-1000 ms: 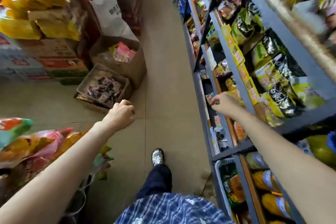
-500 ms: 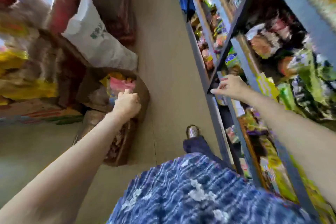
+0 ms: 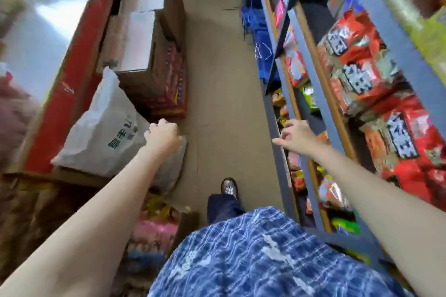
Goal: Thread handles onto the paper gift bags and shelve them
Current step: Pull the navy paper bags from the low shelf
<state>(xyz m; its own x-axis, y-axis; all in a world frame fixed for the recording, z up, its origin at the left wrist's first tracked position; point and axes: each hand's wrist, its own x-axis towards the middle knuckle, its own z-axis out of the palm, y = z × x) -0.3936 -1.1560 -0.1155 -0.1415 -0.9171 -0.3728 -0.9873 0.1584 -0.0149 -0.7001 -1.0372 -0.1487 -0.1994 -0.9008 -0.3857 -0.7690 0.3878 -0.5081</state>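
Walking empty-handed, our left hand (image 3: 163, 136) fisted, right hand (image 3: 299, 137) loosely spread, we risk snagging the shelf rail (image 3: 277, 142) just beside our right fingers.

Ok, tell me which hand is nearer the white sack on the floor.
Left. The left hand is curled right at the white sack and overlaps its edge; the right hand is across the aisle by the blue shelf rack.

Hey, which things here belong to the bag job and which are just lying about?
Job: blue bags with cord handles, likely the gift bags; grey shelf rack; left hand and right hand, both empty.
Lying about: white sack; cardboard boxes; red snack packets.
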